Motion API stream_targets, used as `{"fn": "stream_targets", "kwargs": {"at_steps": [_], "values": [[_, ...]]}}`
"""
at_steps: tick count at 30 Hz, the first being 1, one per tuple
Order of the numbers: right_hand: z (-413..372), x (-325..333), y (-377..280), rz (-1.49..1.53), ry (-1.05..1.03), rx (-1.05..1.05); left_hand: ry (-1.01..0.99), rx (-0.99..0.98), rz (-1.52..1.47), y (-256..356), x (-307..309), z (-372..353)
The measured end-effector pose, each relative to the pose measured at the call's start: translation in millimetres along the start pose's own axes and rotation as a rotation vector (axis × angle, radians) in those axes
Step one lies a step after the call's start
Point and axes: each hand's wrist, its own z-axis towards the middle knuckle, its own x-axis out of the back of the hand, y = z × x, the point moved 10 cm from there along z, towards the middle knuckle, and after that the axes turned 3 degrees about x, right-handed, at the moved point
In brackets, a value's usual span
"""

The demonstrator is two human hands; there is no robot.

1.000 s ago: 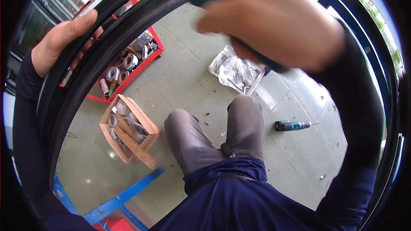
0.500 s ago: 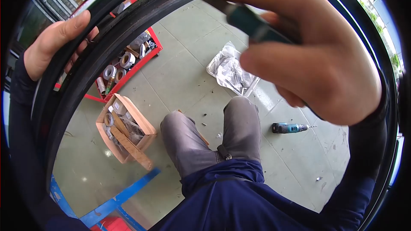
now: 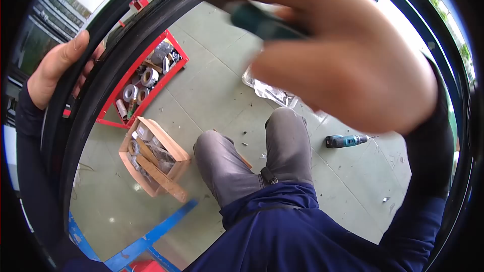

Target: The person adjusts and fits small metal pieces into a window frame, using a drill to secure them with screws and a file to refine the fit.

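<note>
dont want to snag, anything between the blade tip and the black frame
Nothing visible: the tip of the green-handled tool in the right hand appears to meet the black frame, and the left hand is farther along.

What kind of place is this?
It looks like a workshop, maybe one where things get fixed or built. A cordless drill lies on the tiled floor, a red tray holds rolls of tape, and the right hand grips a tool with a green handle.
</note>
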Motion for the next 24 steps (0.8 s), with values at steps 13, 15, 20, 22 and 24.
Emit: {"fn": "stream_targets", "kwargs": {"at_steps": [13, 15, 20, 22, 24], "values": [[15, -8, 13, -0.059, -0.085, 0.109, 0.094, -0.012, 0.014, 2, 12, 1], [7, 0, 7, 0.03, -0.05, 0.061, 0.17, -0.017, -0.007, -7, 22, 0], [8, -8, 2, 0.039, -0.041, 0.044, 0.127, -0.015, -0.036, -2, 12, 1], [11, -13, 17, -0.008, 0.002, 0.032, 0.131, -0.024, 0.04, 1, 14, -1], [3, -1, 8, 0.065, 0.027, 0.012, 0.052, 0.006, -0.002, -3, 10, -2]]}}
